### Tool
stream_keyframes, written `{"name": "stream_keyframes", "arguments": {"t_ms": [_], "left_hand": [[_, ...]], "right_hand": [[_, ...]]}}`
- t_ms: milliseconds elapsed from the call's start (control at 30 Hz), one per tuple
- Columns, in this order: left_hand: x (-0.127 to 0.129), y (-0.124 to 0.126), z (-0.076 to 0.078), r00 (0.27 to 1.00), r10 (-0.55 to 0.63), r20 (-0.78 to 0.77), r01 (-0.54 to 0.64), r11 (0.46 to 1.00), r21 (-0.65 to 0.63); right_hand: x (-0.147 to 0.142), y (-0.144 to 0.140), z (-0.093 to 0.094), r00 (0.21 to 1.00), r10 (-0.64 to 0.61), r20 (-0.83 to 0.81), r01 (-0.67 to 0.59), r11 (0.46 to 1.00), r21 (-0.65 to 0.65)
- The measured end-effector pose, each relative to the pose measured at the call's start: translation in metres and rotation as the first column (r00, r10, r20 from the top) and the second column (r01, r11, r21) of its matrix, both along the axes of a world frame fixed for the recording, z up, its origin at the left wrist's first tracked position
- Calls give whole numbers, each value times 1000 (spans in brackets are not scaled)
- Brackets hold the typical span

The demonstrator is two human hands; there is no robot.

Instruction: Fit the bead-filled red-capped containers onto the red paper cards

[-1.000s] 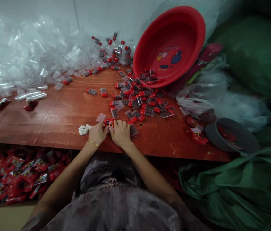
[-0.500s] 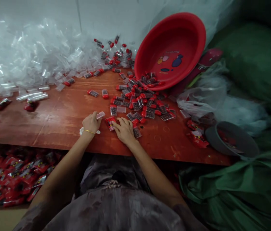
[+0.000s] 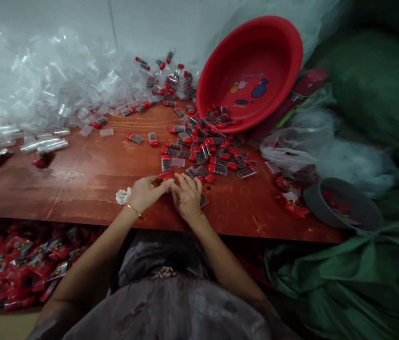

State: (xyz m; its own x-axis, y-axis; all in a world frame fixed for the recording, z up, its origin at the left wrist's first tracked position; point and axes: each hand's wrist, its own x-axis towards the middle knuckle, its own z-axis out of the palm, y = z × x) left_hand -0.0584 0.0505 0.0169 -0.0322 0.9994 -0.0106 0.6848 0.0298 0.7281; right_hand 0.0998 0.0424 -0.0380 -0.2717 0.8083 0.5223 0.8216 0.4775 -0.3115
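Observation:
My left hand point(image 3: 147, 192) and my right hand point(image 3: 188, 197) meet at the front of the table, thumbs and fingertips close together. Between them they pinch a small red printed packet point(image 3: 165, 175), mostly covered by the fingers. Just beyond my hands stands a pile of small clear cases with red ends and dark contents point(image 3: 218, 163). An empty clear case point(image 3: 178, 162) lies at the pile's near left edge. A crumpled white scrap point(image 3: 123, 195) sits beside my left wrist.
A red basin point(image 3: 256, 52) leans at the back, some filled cases in its lip. Clear empty cases point(image 3: 43, 85) are heaped at the back left. A grey bowl point(image 3: 343, 208) is at right. Below the table's left edge, a box holds many red packets point(image 3: 25, 259).
My left hand has let go of a clear case, which now lies further back on the left. It has moved right to join my right hand at the red packet.

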Motion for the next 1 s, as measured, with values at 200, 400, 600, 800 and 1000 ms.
{"name": "stream_keyframes", "arguments": {"t_ms": [200,400,600,800,1000], "left_hand": [[30,-20,-28,770,109,629,-155,988,19],[41,-35,-24,755,131,643,-187,982,20],[49,-39,-26,488,310,816,-223,948,-227],[42,-41,-16,251,444,860,-19,891,-454],[33,-37,-16,221,506,834,-85,862,-500]], "right_hand": [[-2,-17,10,787,-56,-614,-144,952,-271],[-5,-27,14,687,-157,-710,-198,899,-390],[-5,-32,13,739,-169,-652,-103,928,-357],[0,-36,15,821,-102,-561,-115,934,-338],[36,-39,15,963,-126,-240,66,968,-243]]}}
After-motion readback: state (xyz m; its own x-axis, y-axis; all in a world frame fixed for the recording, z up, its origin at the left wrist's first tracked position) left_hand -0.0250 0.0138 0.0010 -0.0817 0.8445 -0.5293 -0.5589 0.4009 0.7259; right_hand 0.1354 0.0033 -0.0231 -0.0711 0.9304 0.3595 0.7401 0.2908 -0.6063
